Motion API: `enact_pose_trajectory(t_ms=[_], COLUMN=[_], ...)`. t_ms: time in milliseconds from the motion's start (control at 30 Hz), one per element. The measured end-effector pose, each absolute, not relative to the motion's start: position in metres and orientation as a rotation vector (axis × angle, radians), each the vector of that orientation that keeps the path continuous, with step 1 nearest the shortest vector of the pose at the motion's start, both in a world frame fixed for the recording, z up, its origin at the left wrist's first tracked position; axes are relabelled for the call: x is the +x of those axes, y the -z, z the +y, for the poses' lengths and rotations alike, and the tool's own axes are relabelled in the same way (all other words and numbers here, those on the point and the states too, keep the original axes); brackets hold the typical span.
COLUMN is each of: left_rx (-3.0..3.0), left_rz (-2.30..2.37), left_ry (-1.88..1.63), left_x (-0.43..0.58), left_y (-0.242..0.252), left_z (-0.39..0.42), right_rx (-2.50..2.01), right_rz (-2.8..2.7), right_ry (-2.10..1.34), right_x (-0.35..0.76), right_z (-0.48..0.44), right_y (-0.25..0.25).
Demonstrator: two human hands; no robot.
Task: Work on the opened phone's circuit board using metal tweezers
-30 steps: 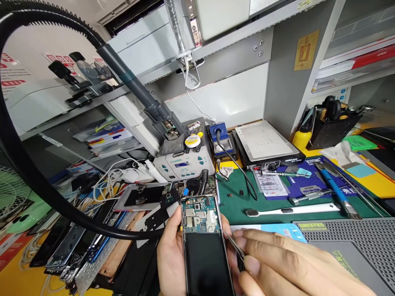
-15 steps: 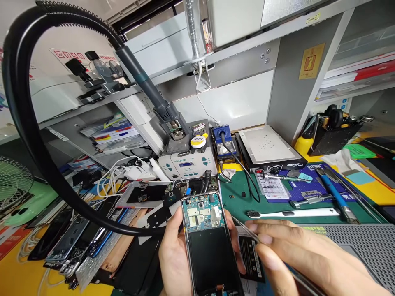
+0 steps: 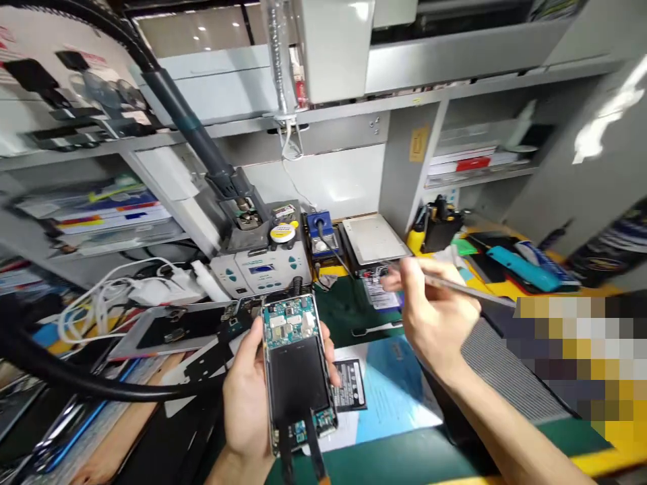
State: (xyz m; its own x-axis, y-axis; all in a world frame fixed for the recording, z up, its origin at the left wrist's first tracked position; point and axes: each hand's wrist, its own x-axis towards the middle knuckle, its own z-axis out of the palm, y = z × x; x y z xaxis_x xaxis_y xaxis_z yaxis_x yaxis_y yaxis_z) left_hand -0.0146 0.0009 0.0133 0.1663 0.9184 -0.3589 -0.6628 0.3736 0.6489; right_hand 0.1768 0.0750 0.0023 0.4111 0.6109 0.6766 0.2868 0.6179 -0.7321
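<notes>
My left hand [image 3: 247,397] grips an opened smartphone [image 3: 298,377], tilted towards me, fingers wrapped round both long edges. A blue-green circuit board shows at its top, a black bay fills the middle, and more board lies at the bottom. Two dark strips [image 3: 316,458] hang past its lower end. My right hand [image 3: 439,316] is closed on metal tweezers [image 3: 470,289], raised over the right side of the bench, apart from the phone. The tweezers' tip is blurred against the background. A black battery [image 3: 352,385] lies on a blue and white paper [image 3: 389,397] beside the phone.
Behind the phone stand a white hot-air station [image 3: 263,269], a blue soldering station [image 3: 321,236] and a flat heating plate [image 3: 377,239]. A thick black hose [image 3: 116,384] crosses the left side. Phone parts and white cables [image 3: 101,303] crowd the left. A perforated mat [image 3: 510,370] lies right.
The view has swung right and pulled back. My right hand has moved away from the phone, out to the right, with the tweezers. My left hand keeps the phone.
</notes>
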Motion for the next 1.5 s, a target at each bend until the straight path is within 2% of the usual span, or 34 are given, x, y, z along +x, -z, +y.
enact_pose_trajectory(t_ms=[167, 400, 533, 667, 800, 1000, 1167, 1267, 1500], left_rx=[0.424, 0.512, 0.470, 0.470, 0.456, 0.445, 0.482, 0.494, 0.422], left_rz=[0.853, 0.814, 0.773, 0.767, 0.770, 0.726, 0.601, 0.470, 0.155], left_ry=[-1.144, -1.065, -0.967, -0.945, -0.971, -0.973, -0.909, -0.878, -0.970], left_x=[-0.018, -0.024, -0.026, -0.026, -0.027, -0.024, -0.011, -0.001, 0.024], left_y=[-0.015, -0.009, -0.004, -0.004, -0.006, -0.015, -0.052, -0.074, -0.098], left_z=[0.002, 0.003, 0.007, 0.009, 0.006, 0.006, 0.011, 0.013, 0.020], right_rx=[-1.156, -1.701, -1.941, -2.025, -1.885, -1.363, -1.080, -0.979, -0.692], right_rz=[-1.137, -1.765, -2.056, -2.095, -1.965, -1.513, -1.328, -1.328, -1.460], right_ry=[-0.525, -1.050, -1.015, -0.860, -0.718, -0.479, -0.331, -0.407, -0.887], right_x=[0.228, 0.309, 0.313, 0.302, 0.293, 0.271, 0.249, 0.241, 0.228], right_z=[0.086, 0.049, 0.035, 0.035, 0.035, 0.035, 0.040, 0.039, 0.035], right_y=[-0.015, -0.011, -0.008, 0.003, -0.010, -0.094, -0.141, -0.153, -0.166])
